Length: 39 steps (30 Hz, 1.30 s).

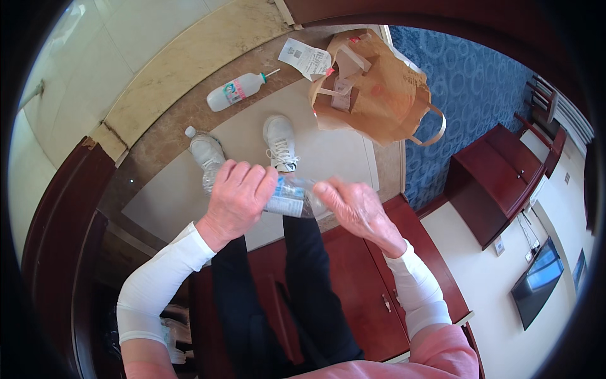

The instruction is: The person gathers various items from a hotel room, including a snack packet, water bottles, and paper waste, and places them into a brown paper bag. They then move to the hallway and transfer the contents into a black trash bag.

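Note:
A clear plastic bottle (pixel 284 201) with a blue and white label is held crosswise in front of my legs. My left hand (pixel 238 192) wraps round its left part, and clear, crinkled plastic shows beyond the fingers. At the other end, my right hand (pixel 355 208) closes on the bottle, its thumb over the clear plastic; the fingers are slightly blurred. A white cap (pixel 190 131) shows by the toe of my left shoe (pixel 207 151); I cannot tell whether it belongs to the held bottle.
On the floor lies a whitish bottle (pixel 235 92) with a green cap and a straw. A paper slip (pixel 305 59) lies beside an open brown paper bag (pixel 385 95) with papers inside. Dark red cabinets (pixel 353 284) stand close behind my legs; blue carpet (pixel 451 76) lies beyond the bag.

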Each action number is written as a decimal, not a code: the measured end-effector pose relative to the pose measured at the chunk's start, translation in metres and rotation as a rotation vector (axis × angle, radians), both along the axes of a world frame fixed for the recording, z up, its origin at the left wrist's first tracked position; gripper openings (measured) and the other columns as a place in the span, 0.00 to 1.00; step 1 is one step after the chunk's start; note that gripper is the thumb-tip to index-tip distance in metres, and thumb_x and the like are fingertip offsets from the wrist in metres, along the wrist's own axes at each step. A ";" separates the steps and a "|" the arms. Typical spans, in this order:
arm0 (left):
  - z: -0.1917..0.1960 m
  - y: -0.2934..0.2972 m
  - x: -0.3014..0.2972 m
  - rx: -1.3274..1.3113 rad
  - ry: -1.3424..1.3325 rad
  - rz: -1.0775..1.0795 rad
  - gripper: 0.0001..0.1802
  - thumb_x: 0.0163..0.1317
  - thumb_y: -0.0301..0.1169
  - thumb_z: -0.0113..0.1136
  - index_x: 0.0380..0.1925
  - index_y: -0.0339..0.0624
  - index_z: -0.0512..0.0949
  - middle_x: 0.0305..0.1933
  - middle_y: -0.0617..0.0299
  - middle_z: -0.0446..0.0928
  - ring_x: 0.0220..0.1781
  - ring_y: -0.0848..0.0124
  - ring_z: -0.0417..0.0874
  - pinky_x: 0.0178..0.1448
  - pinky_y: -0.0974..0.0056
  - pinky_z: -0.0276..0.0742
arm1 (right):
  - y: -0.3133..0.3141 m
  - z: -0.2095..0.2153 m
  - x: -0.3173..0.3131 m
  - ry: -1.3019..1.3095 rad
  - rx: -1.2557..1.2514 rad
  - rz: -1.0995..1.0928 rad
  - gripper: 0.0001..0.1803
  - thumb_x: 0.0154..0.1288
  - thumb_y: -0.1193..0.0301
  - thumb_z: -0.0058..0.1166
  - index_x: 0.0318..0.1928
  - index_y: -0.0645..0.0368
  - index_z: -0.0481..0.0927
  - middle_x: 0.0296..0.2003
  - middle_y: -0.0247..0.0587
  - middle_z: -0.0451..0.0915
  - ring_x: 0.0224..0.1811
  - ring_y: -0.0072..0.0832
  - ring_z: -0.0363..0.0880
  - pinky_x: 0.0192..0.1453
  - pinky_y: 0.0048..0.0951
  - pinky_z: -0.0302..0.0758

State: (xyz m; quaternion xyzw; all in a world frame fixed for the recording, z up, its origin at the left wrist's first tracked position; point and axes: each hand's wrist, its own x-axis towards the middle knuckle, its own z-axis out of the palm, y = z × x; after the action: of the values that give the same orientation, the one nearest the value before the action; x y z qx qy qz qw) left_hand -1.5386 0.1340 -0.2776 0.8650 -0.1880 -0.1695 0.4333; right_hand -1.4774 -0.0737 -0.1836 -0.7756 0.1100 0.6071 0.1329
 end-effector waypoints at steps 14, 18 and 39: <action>0.039 0.073 -0.029 -1.260 1.866 -0.261 0.36 0.43 0.35 0.76 0.51 0.38 0.70 0.41 0.57 0.78 0.42 0.66 0.81 0.46 0.63 0.77 | 0.052 0.027 0.022 -0.714 0.751 0.448 0.18 0.63 0.70 0.41 0.14 0.57 0.69 0.12 0.42 0.64 0.10 0.39 0.61 0.18 0.34 0.56; 0.016 0.072 -0.071 -1.460 2.029 -0.697 0.39 0.42 0.30 0.77 0.55 0.38 0.68 0.43 0.56 0.78 0.45 0.68 0.81 0.49 0.63 0.76 | 0.058 0.046 0.041 -1.026 0.857 0.064 0.25 0.69 0.58 0.33 0.20 0.58 0.70 0.16 0.33 0.69 0.13 0.27 0.65 0.19 0.25 0.61; 0.002 -0.019 -0.164 -0.263 1.189 1.280 0.38 0.55 0.31 0.63 0.66 0.40 0.59 0.60 0.44 0.69 0.49 0.61 0.80 0.55 0.60 0.75 | 0.088 0.085 -0.036 0.235 0.139 -0.525 0.13 0.74 0.64 0.46 0.42 0.61 0.80 0.23 0.23 0.69 0.26 0.11 0.64 0.29 0.15 0.63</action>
State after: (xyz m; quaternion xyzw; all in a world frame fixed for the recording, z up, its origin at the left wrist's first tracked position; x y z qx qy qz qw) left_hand -1.7025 0.1146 -0.2757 0.5161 0.5710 -0.2933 0.5670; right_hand -1.5137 0.0141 -0.0981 -0.6341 0.2798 0.6436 0.3246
